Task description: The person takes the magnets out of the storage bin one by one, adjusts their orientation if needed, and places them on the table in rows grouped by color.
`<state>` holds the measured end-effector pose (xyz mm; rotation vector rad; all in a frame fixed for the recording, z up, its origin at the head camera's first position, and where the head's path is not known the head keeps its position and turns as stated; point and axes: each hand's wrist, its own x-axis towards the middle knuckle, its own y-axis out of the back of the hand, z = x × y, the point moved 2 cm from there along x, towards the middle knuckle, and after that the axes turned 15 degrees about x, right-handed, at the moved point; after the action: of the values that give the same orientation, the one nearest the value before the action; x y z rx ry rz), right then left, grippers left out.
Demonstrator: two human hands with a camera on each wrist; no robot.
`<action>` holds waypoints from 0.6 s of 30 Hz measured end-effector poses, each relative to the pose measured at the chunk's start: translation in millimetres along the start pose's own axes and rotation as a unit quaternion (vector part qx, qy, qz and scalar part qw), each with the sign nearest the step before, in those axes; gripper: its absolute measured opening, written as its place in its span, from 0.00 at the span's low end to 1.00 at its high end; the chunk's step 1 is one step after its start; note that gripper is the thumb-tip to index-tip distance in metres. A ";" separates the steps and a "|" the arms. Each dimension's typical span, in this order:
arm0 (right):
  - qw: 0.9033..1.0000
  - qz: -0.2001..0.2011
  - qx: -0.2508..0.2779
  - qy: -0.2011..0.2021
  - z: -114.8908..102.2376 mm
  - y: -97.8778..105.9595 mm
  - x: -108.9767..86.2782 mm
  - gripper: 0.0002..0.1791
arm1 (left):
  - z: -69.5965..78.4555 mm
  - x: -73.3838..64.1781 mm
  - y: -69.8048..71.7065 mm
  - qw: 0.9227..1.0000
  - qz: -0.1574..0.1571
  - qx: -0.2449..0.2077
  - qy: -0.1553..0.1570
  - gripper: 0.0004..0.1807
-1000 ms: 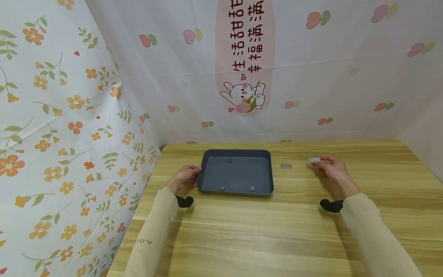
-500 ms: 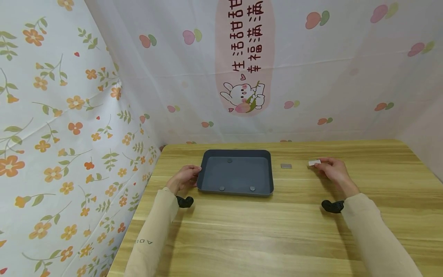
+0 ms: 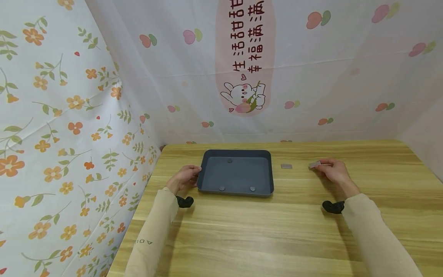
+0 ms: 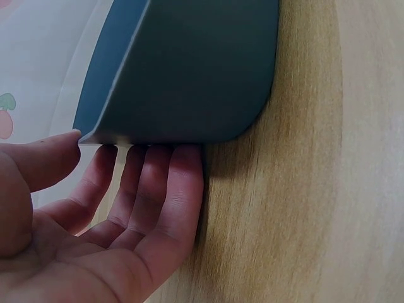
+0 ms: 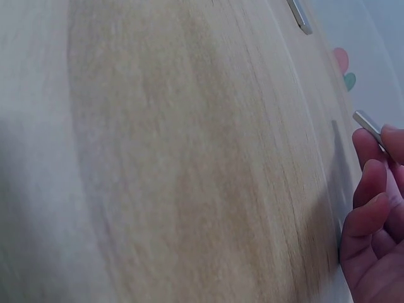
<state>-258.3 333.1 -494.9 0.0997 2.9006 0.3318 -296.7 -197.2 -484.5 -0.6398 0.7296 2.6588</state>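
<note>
In the head view, a shallow dark grey rectangular tray (image 3: 236,173) sits on the wooden table. My left hand (image 3: 184,177) holds its left side; in the left wrist view the thumb (image 4: 53,154) is at the rim and the other fingertips press the outer wall. To the right of the tray, my right hand (image 3: 333,171) pinches a small flat silver rectangular block (image 3: 314,164) between thumb and fingers, above the tabletop. A similar silver block (image 3: 286,166) lies flat between the tray and that hand. Three small grey discs, one being the rear disc (image 3: 230,161), are inside the tray.
The wooden table (image 3: 263,234) reaches back to a hanging white cloth (image 3: 294,84) with printed fruit. A flowered cloth (image 3: 69,154) hangs along the left side. Black wrist devices, such as the right one (image 3: 333,207), sit at both wrists.
My right hand tilts the silver block: its face looked pale and bright before, and now appears greyer and more slanted. The left hand and the tray have stayed put.
</note>
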 end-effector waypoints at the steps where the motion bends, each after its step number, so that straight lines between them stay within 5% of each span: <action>1: 1.000 0.000 0.000 -0.002 -0.1 -0.1 0.0 0.32 | 0.0 0.2 0.1 1.000 0.000 0.000 0.000 0.19; 18: 1.000 0.002 -0.017 0.001 -0.2 0.8 1.0 0.31 | -0.2 -0.1 0.3 1.000 -0.006 -0.001 -0.001 0.20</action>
<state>-259.3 333.9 -494.8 0.0995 2.8961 0.3820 -296.7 -197.6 -484.5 -0.6386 0.7214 2.6499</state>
